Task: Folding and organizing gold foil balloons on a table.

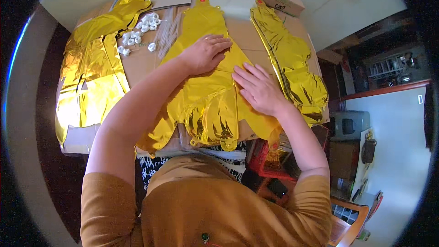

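Bare hands on crinkled gold foil

The shiny, lobed foil piece [208, 93] lies mid-table before the torso. Over its right side, the right hand [259, 90] rests palm-down, fingers extended, slightly parted, gripping nothing visible. Farther off, the left hand [203, 56] reaches across, fingers together, gently bent, touching foil; any pinch is hidden. Beyond sit small white rolls [145, 23].

A cardboard-covered worktop [247, 32] fills part of what appears to be a home, where a wooden chair [339, 226] stands at lower right and what looks like a dish rack [385, 68] sits in a dark recess [361, 55] beyond.
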`<action>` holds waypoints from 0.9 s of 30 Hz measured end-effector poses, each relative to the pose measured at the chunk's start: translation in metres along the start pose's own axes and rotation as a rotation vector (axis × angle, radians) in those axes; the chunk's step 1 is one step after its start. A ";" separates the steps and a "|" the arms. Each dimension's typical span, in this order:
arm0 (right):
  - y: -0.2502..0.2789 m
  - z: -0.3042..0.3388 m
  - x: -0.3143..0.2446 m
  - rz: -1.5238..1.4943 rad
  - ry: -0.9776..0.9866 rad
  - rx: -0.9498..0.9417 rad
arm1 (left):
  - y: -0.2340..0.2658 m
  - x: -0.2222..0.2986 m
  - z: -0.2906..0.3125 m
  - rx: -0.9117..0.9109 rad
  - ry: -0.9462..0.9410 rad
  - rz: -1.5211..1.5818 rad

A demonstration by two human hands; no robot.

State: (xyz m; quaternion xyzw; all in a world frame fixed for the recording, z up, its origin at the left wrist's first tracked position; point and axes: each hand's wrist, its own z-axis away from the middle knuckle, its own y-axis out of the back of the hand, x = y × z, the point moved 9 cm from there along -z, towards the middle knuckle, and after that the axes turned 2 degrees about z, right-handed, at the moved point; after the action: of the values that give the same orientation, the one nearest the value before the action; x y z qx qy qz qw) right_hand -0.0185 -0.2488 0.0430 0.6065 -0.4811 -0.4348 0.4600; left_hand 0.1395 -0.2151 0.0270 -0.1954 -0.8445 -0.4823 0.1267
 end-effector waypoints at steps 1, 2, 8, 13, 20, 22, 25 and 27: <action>0.001 0.003 -0.002 -0.012 0.007 -0.016 | 0.000 -0.001 0.001 0.004 -0.010 -0.003; 0.003 0.005 -0.001 -0.016 0.007 -0.015 | 0.000 0.001 0.001 0.008 -0.022 -0.005; 0.016 -0.020 0.027 -0.229 -0.118 0.179 | 0.000 0.005 0.001 0.014 -0.072 -0.059; -0.009 -0.050 0.034 0.003 -0.088 0.180 | 0.010 0.000 0.001 0.065 -0.002 0.020; -0.015 -0.049 0.034 0.022 -0.123 0.170 | 0.086 0.012 0.044 0.298 0.282 0.139; -0.014 -0.049 0.030 0.020 -0.109 0.168 | 0.097 0.017 0.082 0.184 0.341 0.046; -0.013 -0.045 0.030 0.023 -0.069 0.180 | 0.101 0.037 0.134 0.024 0.337 -0.101; -0.011 -0.042 0.029 0.016 -0.058 0.183 | 0.102 0.052 0.154 -0.039 0.256 -0.172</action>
State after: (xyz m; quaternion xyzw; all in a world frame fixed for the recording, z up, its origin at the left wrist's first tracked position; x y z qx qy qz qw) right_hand 0.0293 -0.2704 0.0387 0.6294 -0.5367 -0.4026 0.3919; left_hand 0.1355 -0.0242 0.0487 -0.0616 -0.8254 -0.5289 0.1875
